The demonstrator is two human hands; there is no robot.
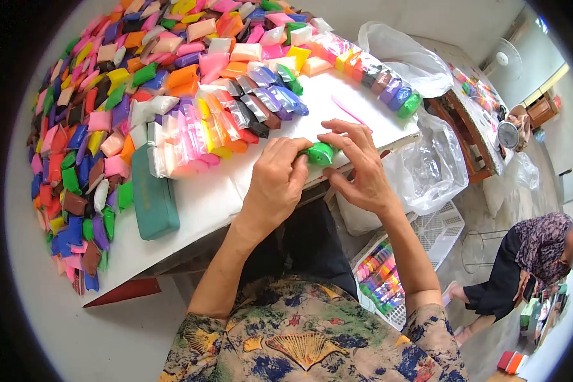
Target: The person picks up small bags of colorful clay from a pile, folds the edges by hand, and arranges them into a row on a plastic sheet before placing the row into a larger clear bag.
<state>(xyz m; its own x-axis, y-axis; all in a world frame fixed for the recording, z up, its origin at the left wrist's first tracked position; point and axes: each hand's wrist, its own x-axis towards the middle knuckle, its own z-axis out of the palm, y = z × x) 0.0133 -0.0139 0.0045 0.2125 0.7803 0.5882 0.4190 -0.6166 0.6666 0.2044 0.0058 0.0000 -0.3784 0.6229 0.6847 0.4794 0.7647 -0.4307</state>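
Packet (321,155) in bright green is the thing to watch, sitting right between the two hands, just over the near edge of the worktop (211,198). Left hand (275,177) has it pinched by its left end, thumb and fingertips closed on it, so that one's clearly got the hold. Right hand (361,167) is just off the other end, fingers spread and curved round it, index above and thumb below; can't tell if either actually touches. Long way of the packet looks to run roughly left to right, pointing from one hand to the other, though the fingers hide part of it. As for looks: small, plump, shiny, kinda crinkled, with bright glints on the wrap. Pink stick (352,113) lies beyond the right hand, and a row of bagged packets (204,130) is off to the left.
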